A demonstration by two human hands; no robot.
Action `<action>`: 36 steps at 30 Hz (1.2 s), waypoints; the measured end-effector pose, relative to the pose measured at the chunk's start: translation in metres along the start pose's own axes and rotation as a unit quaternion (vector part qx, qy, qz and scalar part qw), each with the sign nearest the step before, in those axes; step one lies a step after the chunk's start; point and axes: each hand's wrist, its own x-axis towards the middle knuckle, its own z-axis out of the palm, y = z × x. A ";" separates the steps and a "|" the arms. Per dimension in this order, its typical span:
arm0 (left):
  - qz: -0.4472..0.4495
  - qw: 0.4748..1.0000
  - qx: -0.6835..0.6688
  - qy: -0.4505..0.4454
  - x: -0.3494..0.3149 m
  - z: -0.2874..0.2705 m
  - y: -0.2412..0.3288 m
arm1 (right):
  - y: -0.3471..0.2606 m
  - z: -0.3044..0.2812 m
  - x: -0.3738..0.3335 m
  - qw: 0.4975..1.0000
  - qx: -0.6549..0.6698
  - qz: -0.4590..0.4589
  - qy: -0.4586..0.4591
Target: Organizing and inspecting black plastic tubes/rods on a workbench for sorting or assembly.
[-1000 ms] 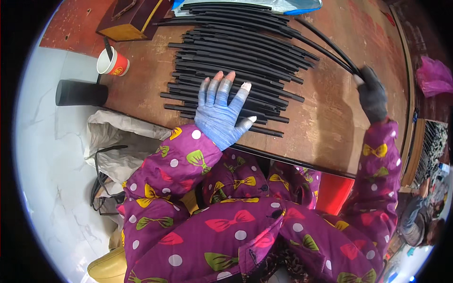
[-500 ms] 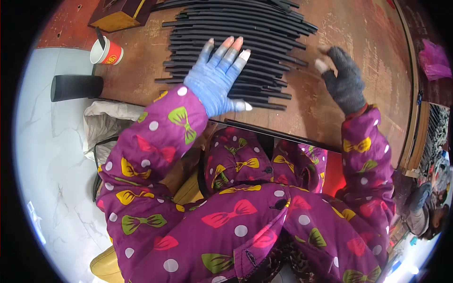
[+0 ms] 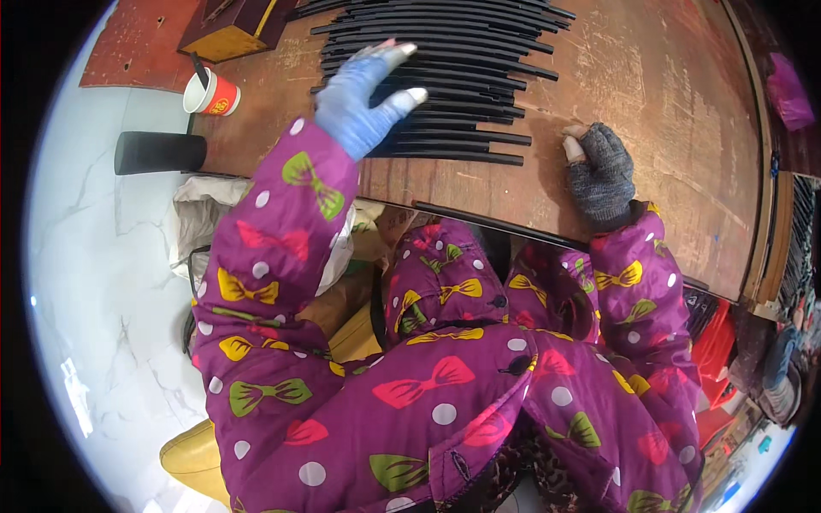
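Many thin black rods [image 3: 462,81] lie side by side on the brown wooden table [image 3: 667,111], running roughly left to right with uneven ends. My left hand [image 3: 355,103], in a light blue glove with bare or whitish tips, is over the rods' left part. Its thumb is stretched apart from the fingers, which reach across the rods; the farther fingers are partly hidden. To the right of the rods, my right hand [image 3: 600,175] in a dark grey glove is low at the tabletop, apart from them. Its fingers are curled in, and nothing shows in them.
On the table's left stand a red-and-white paper cup [image 3: 214,92] with a dark stick in it and a wooden box [image 3: 231,30]. A black cylinder [image 3: 160,152] juts past the left edge. A dark strip [image 3: 496,224] runs along the near edge, above my lap.
My left hand has shifted left across the rods, its fingers no longer spread flat. My right hand has come nearer to me and lower, with its fingers curled. The view has shifted slightly.
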 end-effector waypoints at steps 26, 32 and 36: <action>0.083 0.973 0.128 -0.172 -0.036 0.014 0.032 | 0.002 -0.005 -0.001 0.996 0.039 0.076 0.002; 0.085 0.963 0.229 -0.110 -0.014 0.009 0.021 | 0.002 -0.002 0.002 0.998 0.043 0.036 0.000; 0.104 0.957 0.235 -0.136 -0.016 0.014 0.022 | 0.001 -0.004 0.001 0.999 0.029 0.046 0.001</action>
